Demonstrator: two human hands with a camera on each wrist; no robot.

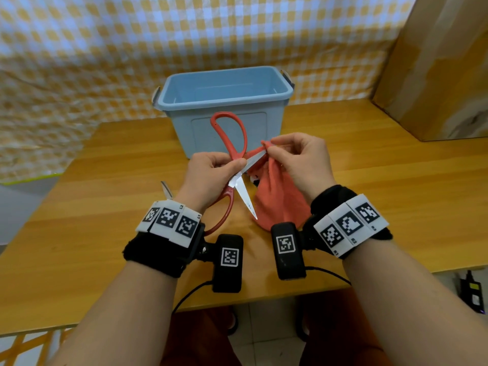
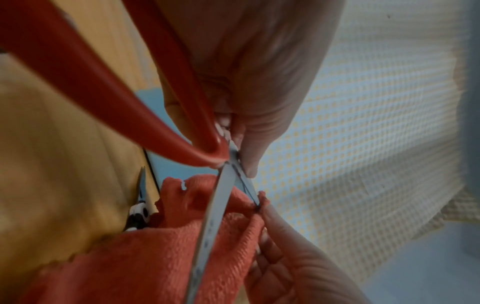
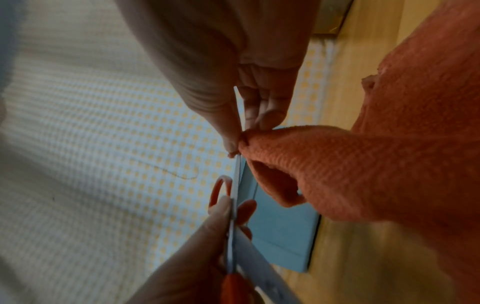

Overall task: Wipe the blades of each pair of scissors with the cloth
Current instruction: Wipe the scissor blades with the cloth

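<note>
Gripping red scissors (image 1: 232, 154) and cloth (image 1: 277, 202) — both hands; blue bin (image 1: 224, 101) just behind.

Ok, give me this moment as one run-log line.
left hand: grips open red scissors at pivot | right hand: pinches orange cloth around upper blade tip | lower blade: bare | blue bin: behind

We cannot see the tip of the upper steel blade of the large red-handled scissors (image 1: 230, 143): a fold of the coral terry cloth (image 1: 280, 204) pinched by the right hand (image 1: 298, 165) covers it. The left hand (image 1: 211, 178) hides the pivot. Behind the left wrist, only a blade tip of a second pair of scissors (image 1: 166, 189) shows. Both wrist views are blurred, and the lower red handle loop (image 2: 78, 82) runs off the left wrist picture's edge.
</note>
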